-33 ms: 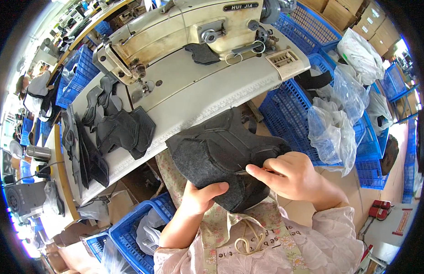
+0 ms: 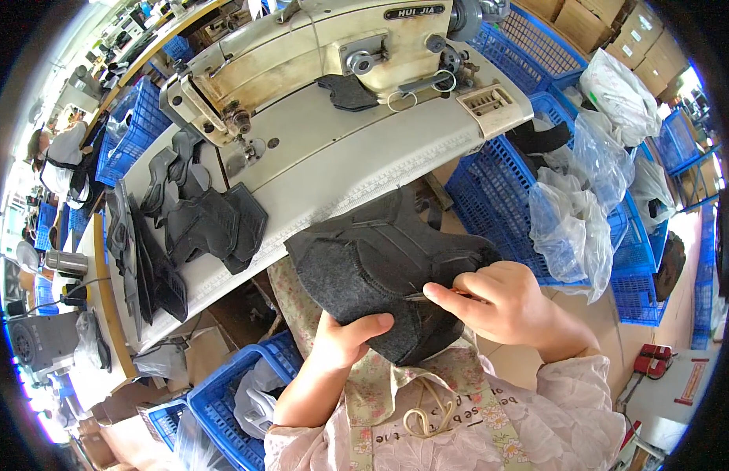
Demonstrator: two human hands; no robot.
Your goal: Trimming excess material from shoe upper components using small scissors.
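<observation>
A black stitched piece (image 2: 388, 235), shaped like a boot upper with a dark grey felt-like panel, is held in front of me at the table's edge. My left hand (image 2: 345, 336) grips its lower left side, thumb on top and the other fingers hidden beneath. In my right hand (image 2: 494, 302) is a slim metal tool (image 2: 415, 297), mostly covered by the fingers; a bit of reddish handle shows. Its thin tip touches the black piece along a seam, and my index finger points along it. The exact kind of tool cannot be made out.
Beyond the piece stands a cream sewing machine (image 2: 301, 59) on a pale table (image 2: 333, 169). Black cut parts (image 2: 215, 224) are piled at its left. Blue crates (image 2: 490, 200) with clear plastic bags (image 2: 572, 228) stand on the right; another blue crate (image 2: 223, 392) is lower left.
</observation>
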